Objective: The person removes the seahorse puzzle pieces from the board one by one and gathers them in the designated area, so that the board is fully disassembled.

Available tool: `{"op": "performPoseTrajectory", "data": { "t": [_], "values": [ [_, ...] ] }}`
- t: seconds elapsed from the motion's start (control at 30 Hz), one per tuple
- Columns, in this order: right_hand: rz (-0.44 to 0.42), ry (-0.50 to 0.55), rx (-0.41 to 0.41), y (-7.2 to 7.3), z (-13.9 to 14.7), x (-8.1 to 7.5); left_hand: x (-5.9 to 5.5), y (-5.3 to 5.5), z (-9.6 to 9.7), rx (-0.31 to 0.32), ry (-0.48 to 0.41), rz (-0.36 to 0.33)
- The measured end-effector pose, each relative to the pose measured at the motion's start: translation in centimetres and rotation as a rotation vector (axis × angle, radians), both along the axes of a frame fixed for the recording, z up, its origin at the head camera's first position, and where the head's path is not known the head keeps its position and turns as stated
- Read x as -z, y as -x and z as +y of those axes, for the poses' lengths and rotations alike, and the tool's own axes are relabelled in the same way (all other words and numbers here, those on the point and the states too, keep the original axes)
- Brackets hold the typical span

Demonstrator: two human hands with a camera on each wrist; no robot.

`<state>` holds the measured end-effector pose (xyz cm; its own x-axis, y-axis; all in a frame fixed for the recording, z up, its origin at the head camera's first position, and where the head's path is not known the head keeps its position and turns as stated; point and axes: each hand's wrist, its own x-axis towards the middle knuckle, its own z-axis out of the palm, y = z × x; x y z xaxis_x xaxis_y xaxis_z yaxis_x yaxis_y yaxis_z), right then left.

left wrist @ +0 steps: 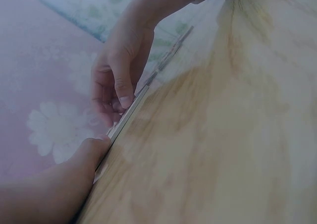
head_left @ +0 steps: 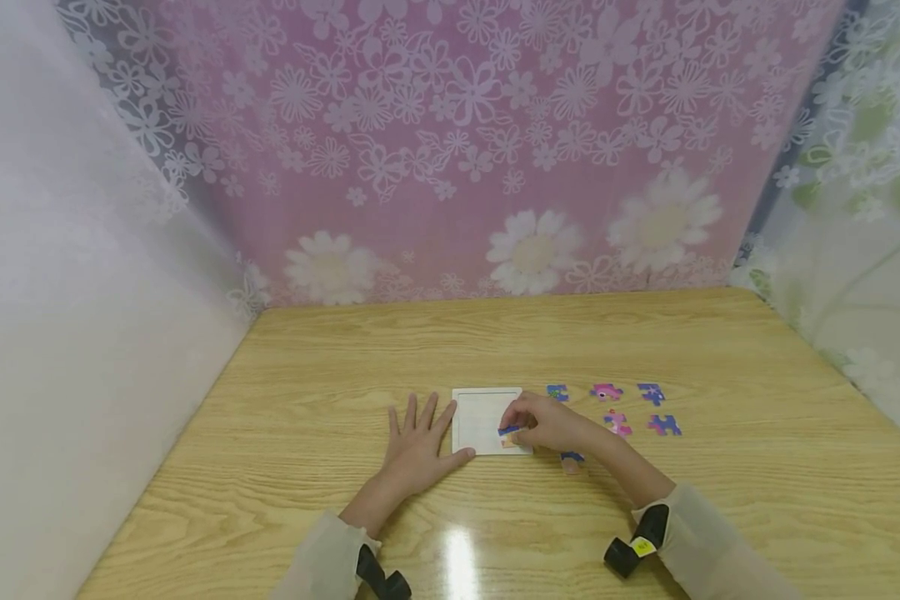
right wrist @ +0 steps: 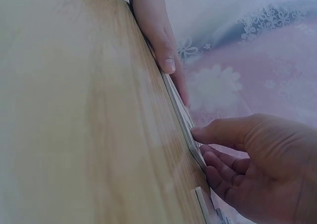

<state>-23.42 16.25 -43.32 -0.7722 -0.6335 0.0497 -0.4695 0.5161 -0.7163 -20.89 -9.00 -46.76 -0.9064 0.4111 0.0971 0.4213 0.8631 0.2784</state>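
Observation:
A shallow white puzzle tray (head_left: 478, 418) lies flat on the table. My left hand (head_left: 414, 454) rests beside it with fingers spread, its thumb and forefinger at the tray's left edge. Over the tray's lower right corner, my right hand (head_left: 551, 423) pinches a blue and peach puzzle piece (head_left: 507, 443) between thumb and fingers. In the right wrist view, the right thumb (right wrist: 213, 131) is right at the tray's rim. Seen edge-on in the left wrist view, the tray (left wrist: 130, 116) runs between both hands.
Several loose puzzle pieces, among them a pink piece with an eye (head_left: 606, 392) and a blue-purple piece (head_left: 665, 425), lie right of the tray. Another blue and peach piece (head_left: 571, 463) lies below the right wrist. A flowered pink curtain (head_left: 450, 150) hangs behind the wooden table (head_left: 307, 367).

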Motion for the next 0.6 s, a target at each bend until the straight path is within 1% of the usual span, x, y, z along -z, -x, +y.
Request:
{"op": "performPoseTrajectory", "data": {
  "t": [0.23, 0.47, 0.6],
  "values": [
    [-0.007, -0.008, 0.035, -0.04, -0.03, 0.12, -0.06, -0.06, 0.04, 0.0, -0.013, 0.001],
    [-0.028, -0.016, 0.067, -0.13, -0.15, -0.23, 0.02, -0.05, 0.0, -0.003, -0.014, -0.008],
    [-0.033, -0.024, 0.083, -0.16, -0.18, -0.34, 0.15, 0.05, -0.01, -0.001, -0.009, -0.001]
  ]
}}
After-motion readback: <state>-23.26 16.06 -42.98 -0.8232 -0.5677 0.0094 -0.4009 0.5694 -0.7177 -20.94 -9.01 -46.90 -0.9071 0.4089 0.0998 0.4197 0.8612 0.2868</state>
